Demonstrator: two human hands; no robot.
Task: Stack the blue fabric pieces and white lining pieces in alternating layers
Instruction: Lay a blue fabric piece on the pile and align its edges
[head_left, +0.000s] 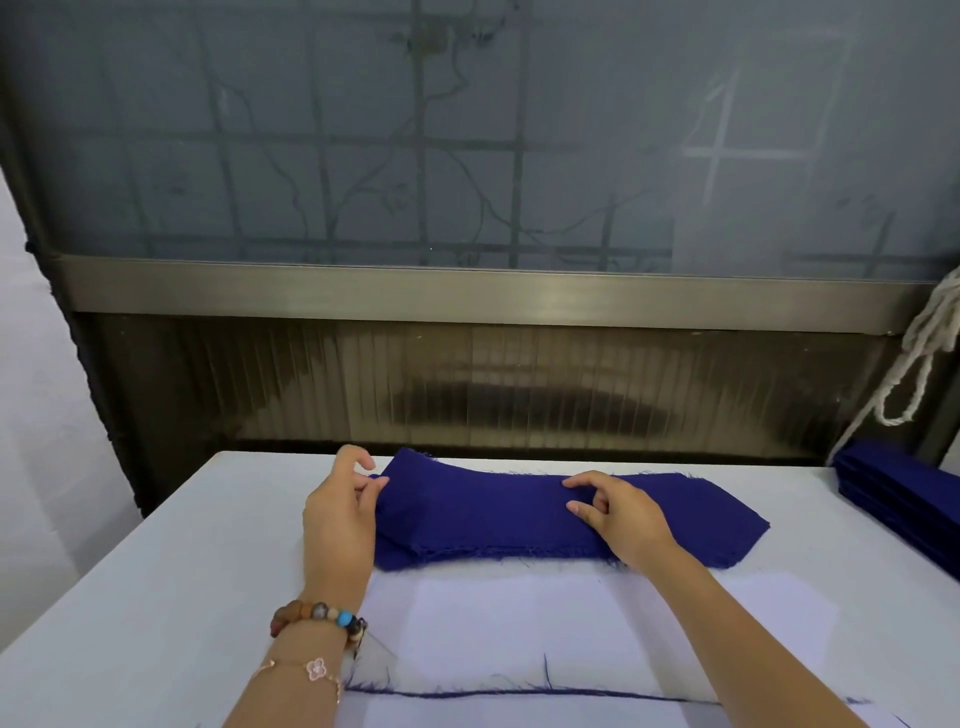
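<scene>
Two hands are on the blue pile (493, 514), which lies across the far middle of the table (156, 571). The left hand (340, 519) pinches the pile's left end between thumb and fingers. The right hand (621, 514) sits on top toward the right end, thumb and forefinger curled together as if nipping the top layer; whether it has one layer or several cannot be told.

Nearer the front edge a white lining (571, 623) lies flat. A frayed blue edge (519, 692) shows at its near side, so the layered stack seems to be there. More blue pieces (904, 514) sit at the right edge, below a hanging rope (924, 353).

The next move is probably to lift one blue piece onto the lining. The frayed threads could cling, bringing two pieces up together and breaking the alternation. The pile's right end is unheld, so limp cloth may sag, fold or land askew. Dragging it low could also shift the light lining.
</scene>
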